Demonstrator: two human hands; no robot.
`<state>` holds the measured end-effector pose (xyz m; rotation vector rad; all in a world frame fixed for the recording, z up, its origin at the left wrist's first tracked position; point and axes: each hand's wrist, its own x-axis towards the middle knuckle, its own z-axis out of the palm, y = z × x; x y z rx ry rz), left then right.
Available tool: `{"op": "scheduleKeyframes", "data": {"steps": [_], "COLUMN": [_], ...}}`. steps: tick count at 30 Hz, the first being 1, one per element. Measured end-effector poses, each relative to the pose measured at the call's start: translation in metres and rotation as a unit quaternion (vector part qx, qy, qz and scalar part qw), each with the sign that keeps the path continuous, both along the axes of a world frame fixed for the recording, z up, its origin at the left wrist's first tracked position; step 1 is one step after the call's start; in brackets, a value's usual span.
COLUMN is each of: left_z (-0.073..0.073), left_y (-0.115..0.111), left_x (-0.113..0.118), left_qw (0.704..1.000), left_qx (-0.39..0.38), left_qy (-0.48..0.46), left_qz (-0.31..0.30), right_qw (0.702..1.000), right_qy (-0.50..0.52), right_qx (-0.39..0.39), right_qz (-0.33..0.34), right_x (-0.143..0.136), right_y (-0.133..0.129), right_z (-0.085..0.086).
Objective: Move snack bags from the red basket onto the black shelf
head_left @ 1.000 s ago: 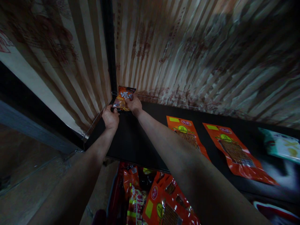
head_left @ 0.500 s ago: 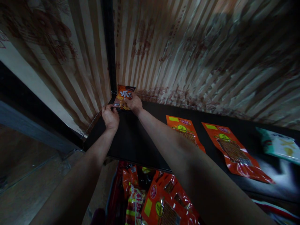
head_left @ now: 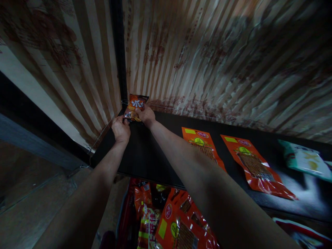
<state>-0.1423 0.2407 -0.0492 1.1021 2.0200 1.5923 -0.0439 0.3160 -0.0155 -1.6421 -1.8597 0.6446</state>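
A small orange and brown snack bag (head_left: 135, 104) leans in the back left corner of the black shelf (head_left: 147, 155). My right hand (head_left: 146, 115) grips its right side, with the thumb across the front. At the bag's lower left corner, my left hand (head_left: 121, 129) has its fingers closed on the edge. Right of my forearm lie two flat orange snack packets, the nearer one (head_left: 203, 145) partly covered by my arm and the other (head_left: 255, 162) in full sight.
A green and white snack bag (head_left: 306, 159) lies farther right on the shelf. Below the front edge, a red basket (head_left: 123, 211) holds several snack packets. Striped, printed paper (head_left: 166, 52) lines the walls, with a thin wire (head_left: 178, 109) strung along them. A dark post (head_left: 119, 52) stands in the corner.
The view has shifted slightly, so the shelf and packets appear a little farther left. Both hands stay on the snack bag in the corner, its top tilted a bit differently.
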Motion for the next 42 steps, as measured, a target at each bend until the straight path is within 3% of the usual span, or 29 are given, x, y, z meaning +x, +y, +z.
{"op": "scheduleKeyframes", "data": {"steps": [5,12,22,33,42], "left_z": [-0.002,-0.007,-0.003,-0.005,-0.008], "left_y": [0.0,0.002,0.0,0.001,0.002], "left_x": [0.0,-0.002,-0.003,-0.002,-0.003], "left_qw": [0.999,0.996,0.991,0.986,0.992], "left_qx": [0.013,0.013,0.0,0.005,0.013], "left_qy": [0.041,0.084,0.126,0.164,0.122], "left_qz": [-0.026,-0.024,-0.044,-0.018,-0.011], "right_qw": [0.999,1.0,0.999,0.999,0.997], "right_qy": [0.008,-0.007,-0.042,-0.054,-0.071], "right_qx": [0.001,0.007,0.015,-0.009,-0.004], "right_qz": [-0.032,-0.013,-0.014,0.002,0.042], "right_x": [0.001,0.001,-0.002,-0.001,0.007], "right_y": [-0.003,-0.001,0.003,0.002,-0.028], "right_z": [0.001,0.003,0.004,0.011,0.033]}}
